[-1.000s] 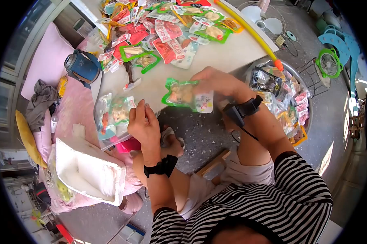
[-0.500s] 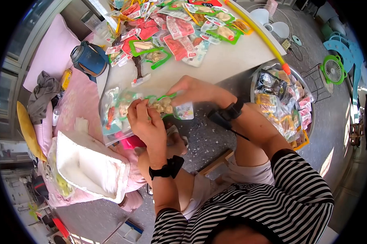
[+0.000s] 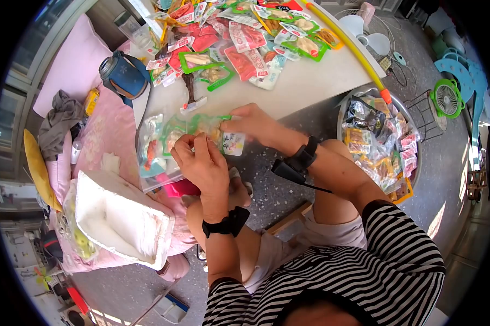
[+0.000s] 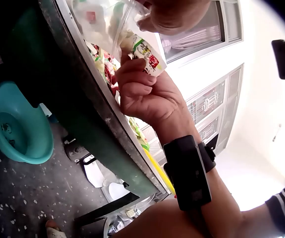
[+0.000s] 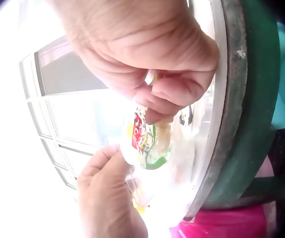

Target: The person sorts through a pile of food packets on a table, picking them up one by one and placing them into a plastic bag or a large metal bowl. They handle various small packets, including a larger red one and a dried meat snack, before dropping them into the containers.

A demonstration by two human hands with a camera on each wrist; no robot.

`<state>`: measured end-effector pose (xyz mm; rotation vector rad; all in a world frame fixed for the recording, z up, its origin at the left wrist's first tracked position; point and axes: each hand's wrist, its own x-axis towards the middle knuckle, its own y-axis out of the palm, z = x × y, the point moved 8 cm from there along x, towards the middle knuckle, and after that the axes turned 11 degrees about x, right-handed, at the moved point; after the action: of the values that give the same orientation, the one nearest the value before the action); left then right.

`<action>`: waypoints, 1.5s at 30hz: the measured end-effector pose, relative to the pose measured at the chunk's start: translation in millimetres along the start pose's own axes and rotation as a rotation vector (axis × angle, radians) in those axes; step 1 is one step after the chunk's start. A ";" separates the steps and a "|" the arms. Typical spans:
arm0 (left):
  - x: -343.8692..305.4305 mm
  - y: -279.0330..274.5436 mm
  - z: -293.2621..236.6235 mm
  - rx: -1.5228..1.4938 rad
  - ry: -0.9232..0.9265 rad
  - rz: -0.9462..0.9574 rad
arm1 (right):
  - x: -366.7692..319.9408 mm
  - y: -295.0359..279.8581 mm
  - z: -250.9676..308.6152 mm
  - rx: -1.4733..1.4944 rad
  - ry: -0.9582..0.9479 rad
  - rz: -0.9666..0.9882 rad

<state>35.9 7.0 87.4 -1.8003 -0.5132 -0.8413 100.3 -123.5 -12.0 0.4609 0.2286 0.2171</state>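
Observation:
My left hand (image 3: 201, 163) pinches the edge of a clear plastic bag (image 4: 127, 22) at the table's near edge, with several packets visible inside the bag. Between the fingers and thumb of my right hand (image 3: 256, 126) is a green-edged food packet (image 3: 233, 143) with a white printed label. Its far end overlaps the bag's mouth, close by my left hand. Seen from the right wrist, the pale contents of the packet (image 5: 157, 141) show below my curled right fingers (image 5: 174, 91), and my left hand (image 5: 110, 193) is beyond it.
A heap of colourful food packets (image 3: 245, 43) covers the far part of the white table (image 3: 304, 81). A yellow tube (image 3: 351, 49) lies along its right edge. On the right stands a metal basin (image 3: 341, 111) of packets. A blue flask (image 3: 124, 76) and white foam box (image 3: 163, 242) are at left.
My right hand has moved left with the green-edged packet, from over the gap beside the table to the bag. My left hand has stayed by the bag.

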 end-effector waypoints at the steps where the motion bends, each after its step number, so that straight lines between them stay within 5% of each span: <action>1: -1.0 0.5 -0.6 -0.004 0.009 0.007 | -0.3 2.5 -2.4 0.044 0.026 0.022; 6: -7.6 8.1 1.6 -0.103 -0.008 0.013 | 5.9 14.9 -26.0 0.288 0.175 0.105; 9: -7.7 6.7 -4.3 -0.104 0.037 -0.012 | 20.0 27.7 -40.7 0.631 0.079 0.104; 10: -7.5 8.2 -0.1 -0.124 0.000 -0.001 | 15.6 33.8 -34.1 0.678 0.047 0.223; 13: -6.8 12.6 15.0 -0.194 -0.094 0.031 | 10.8 39.6 -31.7 0.723 -0.004 0.141; 19: -8.6 17.0 14.3 -0.244 -0.112 0.032 | -6.2 32.4 -17.1 0.263 -0.149 0.039; 22: -7.0 14.4 5.3 -0.248 -0.064 0.029 | -15.8 40.2 1.6 -0.319 -0.392 -0.004; 25: -7.0 13.5 -0.9 -0.268 0.033 0.018 | -5.5 47.0 -8.9 -0.511 -0.618 0.015; 32: -3.6 18.7 7.6 -0.350 -0.015 0.086 | 28.9 40.8 -34.9 -0.548 -0.579 0.008; 37: -4.3 14.9 15.2 -0.293 -0.084 0.032 | -18.4 55.1 20.5 -0.676 -0.909 -0.064; 40: -4.4 13.5 18.0 -0.287 -0.112 0.034 | -26.9 47.1 23.4 -0.799 -0.758 -0.076; 45: -6.8 17.7 13.4 -0.292 -0.052 0.031 | -13.1 43.1 3.0 -0.419 -0.470 0.077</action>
<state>47.6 13.2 68.3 -2.0961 -0.4096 -0.8855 82.0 -90.5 12.7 0.0949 -0.2930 0.2193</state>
